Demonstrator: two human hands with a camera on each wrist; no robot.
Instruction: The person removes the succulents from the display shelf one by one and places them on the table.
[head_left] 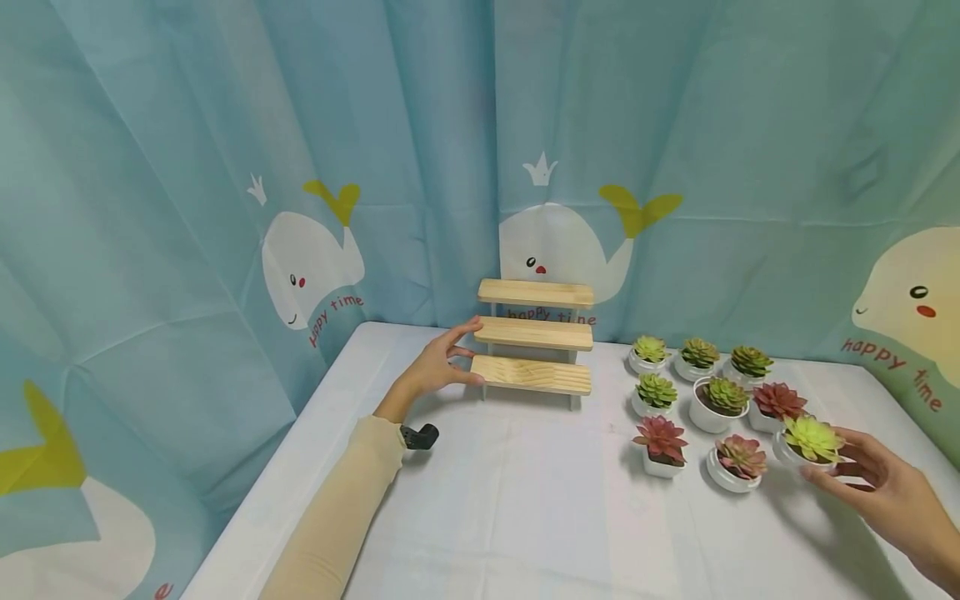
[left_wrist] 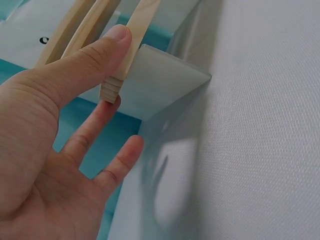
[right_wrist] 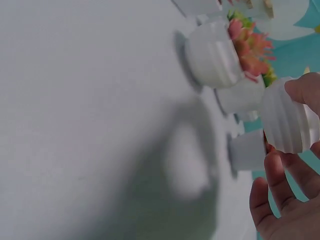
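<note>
A three-tier wooden display stand (head_left: 531,373) rises in steps near the back of the table. At its left end my left hand (head_left: 435,363) grips it, the thumb on the lowest board (left_wrist: 135,37) and a finger reaching the middle one. My right hand (head_left: 892,492) pinches the white pot of a yellow-green artificial succulent (head_left: 813,439). In the right wrist view that ribbed pot (right_wrist: 285,117) is off the tabletop, between thumb and fingers. Just left of it on the table are a pink succulent (head_left: 738,460) and a dark red one (head_left: 780,402).
More potted succulents stand on the right side, among them a red one in a square pot (head_left: 662,446) and a green one in a larger round pot (head_left: 718,402). A whale-print blue curtain (head_left: 420,150) hangs behind the white-covered table (head_left: 510,517).
</note>
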